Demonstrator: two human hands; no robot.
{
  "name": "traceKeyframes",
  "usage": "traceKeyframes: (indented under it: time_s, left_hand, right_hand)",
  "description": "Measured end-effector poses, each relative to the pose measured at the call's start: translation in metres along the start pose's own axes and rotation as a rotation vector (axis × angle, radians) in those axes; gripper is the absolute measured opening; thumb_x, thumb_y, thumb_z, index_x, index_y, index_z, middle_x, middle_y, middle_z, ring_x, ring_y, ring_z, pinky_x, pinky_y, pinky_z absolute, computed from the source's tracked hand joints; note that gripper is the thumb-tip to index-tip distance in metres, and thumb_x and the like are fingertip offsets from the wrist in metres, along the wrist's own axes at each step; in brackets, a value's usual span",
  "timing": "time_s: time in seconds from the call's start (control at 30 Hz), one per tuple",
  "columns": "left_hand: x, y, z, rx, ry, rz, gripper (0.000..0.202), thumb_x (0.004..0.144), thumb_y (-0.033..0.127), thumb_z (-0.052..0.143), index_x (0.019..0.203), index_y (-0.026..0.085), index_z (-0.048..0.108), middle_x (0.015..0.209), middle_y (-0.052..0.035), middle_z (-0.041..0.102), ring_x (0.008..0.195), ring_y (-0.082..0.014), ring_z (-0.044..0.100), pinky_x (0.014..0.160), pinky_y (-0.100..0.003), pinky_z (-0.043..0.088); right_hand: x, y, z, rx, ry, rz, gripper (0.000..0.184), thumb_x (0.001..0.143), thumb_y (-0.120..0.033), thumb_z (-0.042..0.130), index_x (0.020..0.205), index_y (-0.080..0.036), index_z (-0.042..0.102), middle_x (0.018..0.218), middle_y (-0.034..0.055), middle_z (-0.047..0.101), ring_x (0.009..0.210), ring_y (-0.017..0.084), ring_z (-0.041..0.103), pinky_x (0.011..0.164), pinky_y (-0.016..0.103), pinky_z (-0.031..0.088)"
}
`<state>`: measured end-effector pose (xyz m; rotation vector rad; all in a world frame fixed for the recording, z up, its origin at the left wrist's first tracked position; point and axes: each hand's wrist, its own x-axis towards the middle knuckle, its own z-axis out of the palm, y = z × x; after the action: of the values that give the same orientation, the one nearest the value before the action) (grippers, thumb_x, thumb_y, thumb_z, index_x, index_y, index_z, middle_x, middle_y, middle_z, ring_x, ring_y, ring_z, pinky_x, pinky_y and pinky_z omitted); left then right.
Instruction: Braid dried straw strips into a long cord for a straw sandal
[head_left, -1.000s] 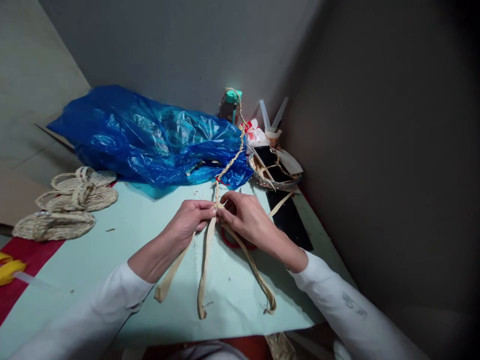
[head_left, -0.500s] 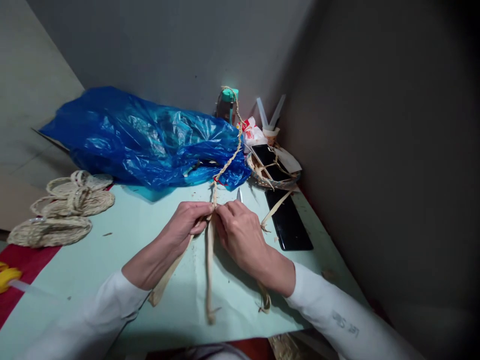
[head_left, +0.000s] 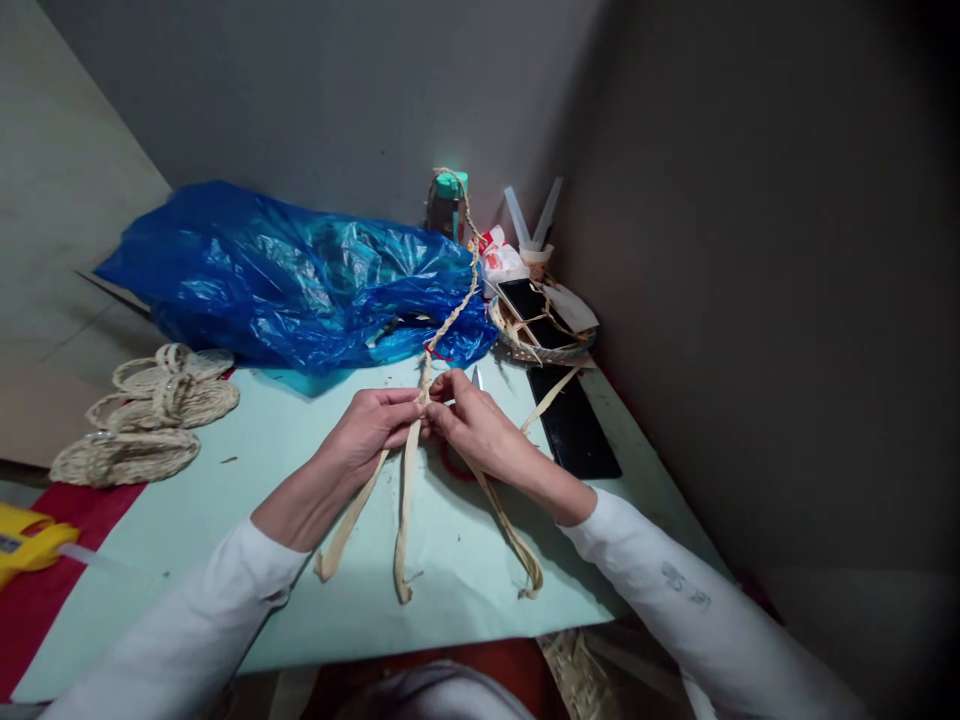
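My left hand (head_left: 371, 425) and my right hand (head_left: 476, 425) meet at the middle of the pale green table cover (head_left: 225, 540), both pinched on the working end of a straw braid (head_left: 450, 320). The braid runs up and away to a green-capped bottle (head_left: 445, 200) by the wall. Three loose flat straw strips (head_left: 405, 520) hang from my fingers toward the near table edge. A red ring (head_left: 454, 468) lies under my right wrist, partly hidden.
A crumpled blue plastic bag (head_left: 300, 275) fills the back of the table. Woven straw sandals (head_left: 142, 420) lie at the left. A small basket with a phone (head_left: 540, 320), a dark slab (head_left: 574, 425), a scissor tip (head_left: 476, 378) and a yellow tool (head_left: 26, 540) are nearby.
My right hand has shifted slightly back up and left at the braid end, uncovering the right strip and red ring again. The loose strips swung a little; the view moved slightly.
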<state>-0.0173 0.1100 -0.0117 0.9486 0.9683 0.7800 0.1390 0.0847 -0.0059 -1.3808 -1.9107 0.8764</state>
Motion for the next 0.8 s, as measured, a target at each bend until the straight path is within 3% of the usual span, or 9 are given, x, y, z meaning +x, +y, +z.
traceKeyframes:
  time_s: [0.13,0.27,0.4,0.47,0.6,0.7,0.8]
  left_hand:
    - [-0.001,-0.001,0.0,0.05,0.027,-0.011,0.024,0.063,0.019,0.073,0.083,0.007,0.073,0.049,0.0028,0.052,0.036,0.001,0.025,0.039,-0.016,0.013]
    - [-0.004,0.002,0.003,0.086,0.039,-0.015,0.036,0.06,0.014,0.07,0.095,0.006,0.069,0.054,0.0002,0.06,0.039,-0.0029,0.04,0.039,-0.015,0.022]
    - [-0.009,0.009,0.007,0.143,0.062,-0.017,0.047,0.062,0.01,0.067,0.108,0.007,0.06,0.054,0.0007,0.062,0.048,-0.0091,0.055,0.043,-0.014,0.032]
    - [-0.008,0.011,0.008,0.209,0.062,-0.021,0.044,0.066,0.01,0.065,0.109,0.009,0.056,0.055,0.0008,0.062,0.049,-0.0096,0.056,0.043,-0.014,0.03]
    - [-0.004,0.009,0.003,0.393,-0.004,0.025,0.033,0.074,0.013,0.06,0.106,0.014,0.051,0.06,-0.0011,0.066,0.044,-0.0067,0.048,0.041,-0.014,0.025]
    - [-0.001,0.008,-0.002,0.449,-0.038,0.039,0.027,0.076,0.017,0.058,0.102,0.016,0.05,0.06,-0.0002,0.066,0.042,-0.007,0.045,0.041,-0.016,0.026]
    - [0.0,0.005,-0.005,0.442,-0.037,0.042,0.026,0.076,0.02,0.059,0.1,0.016,0.05,0.061,-0.0001,0.066,0.043,-0.0086,0.047,0.045,-0.019,0.031]
  right_hand:
    - [0.006,0.002,0.006,-0.083,-0.002,0.032,0.016,0.091,-0.024,0.041,0.105,-0.015,0.044,0.09,0.0069,0.063,0.079,0.019,0.058,0.069,0.028,0.039]
    - [0.009,0.004,0.002,-0.099,-0.066,0.029,0.023,0.091,-0.026,0.044,0.109,-0.012,0.048,0.083,0.0064,0.064,0.075,0.017,0.058,0.066,0.025,0.038]
    - [0.018,0.012,-0.009,-0.065,-0.236,-0.043,0.022,0.091,-0.024,0.048,0.08,-0.011,0.062,0.07,0.0025,0.062,0.066,0.011,0.052,0.063,0.021,0.034]
    - [0.023,0.018,-0.014,-0.027,-0.319,-0.062,0.028,0.09,-0.027,0.05,0.072,-0.011,0.064,0.066,0.0008,0.06,0.06,0.009,0.047,0.06,0.021,0.033]
    - [0.027,0.023,-0.022,-0.002,-0.423,-0.147,0.025,0.09,-0.022,0.047,0.083,-0.012,0.069,0.068,-0.0002,0.062,0.057,0.008,0.047,0.06,0.02,0.032]
    - [0.02,0.015,-0.023,-0.182,-0.332,-0.199,0.024,0.086,-0.011,0.045,0.078,-0.013,0.067,0.063,0.0,0.06,0.054,0.008,0.043,0.058,0.021,0.029]
    - [0.011,0.006,-0.016,-0.308,-0.159,-0.121,0.024,0.082,-0.01,0.045,0.071,-0.014,0.065,0.059,0.0009,0.057,0.052,0.01,0.039,0.056,0.024,0.026]
